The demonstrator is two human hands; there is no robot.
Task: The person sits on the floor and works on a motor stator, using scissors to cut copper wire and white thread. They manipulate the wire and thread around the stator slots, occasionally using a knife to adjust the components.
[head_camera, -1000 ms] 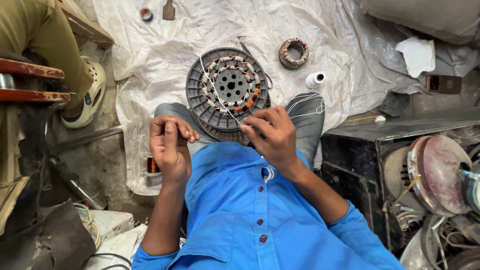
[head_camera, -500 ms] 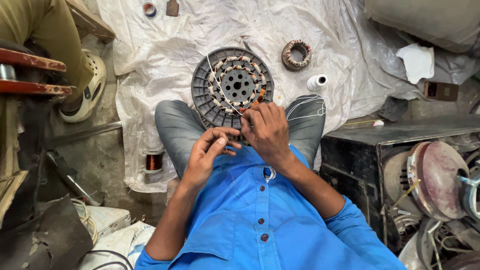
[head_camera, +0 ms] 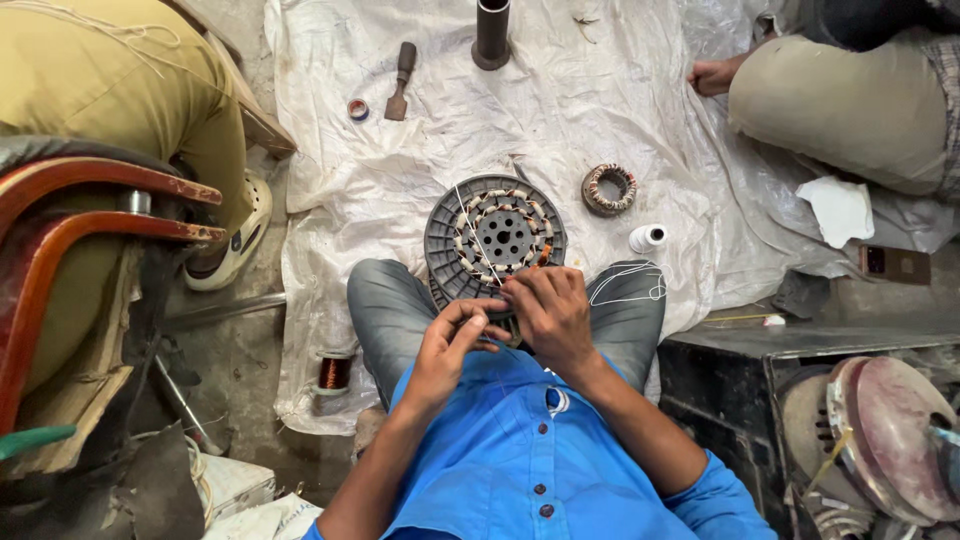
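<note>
A crumpled white plastic sheet [head_camera: 600,130] covers the floor across the upper middle of the frame. Near its centre lies a round grey motor stator [head_camera: 494,237] with pale wound coils ringing a perforated hub, its lower rim resting between the person's grey-trousered knees. The right hand [head_camera: 548,312], at the centre just below the stator, has its fingers curled together and touching the stator's lower edge — they pinch something thin, seemingly a wire, too fine to make out fully. The left hand [head_camera: 448,345], just to its left, is bent with fingertips closed toward the right hand, the two touching.

To the right of the stator sits a smaller wound ring [head_camera: 608,189], and below it a white thread spool [head_camera: 648,237]. At the top stand a dark pipe [head_camera: 491,32] and a wooden-handled tool [head_camera: 400,80]. A copper wire spool [head_camera: 333,373] stands at lower left, off the sheet's edge.
</note>
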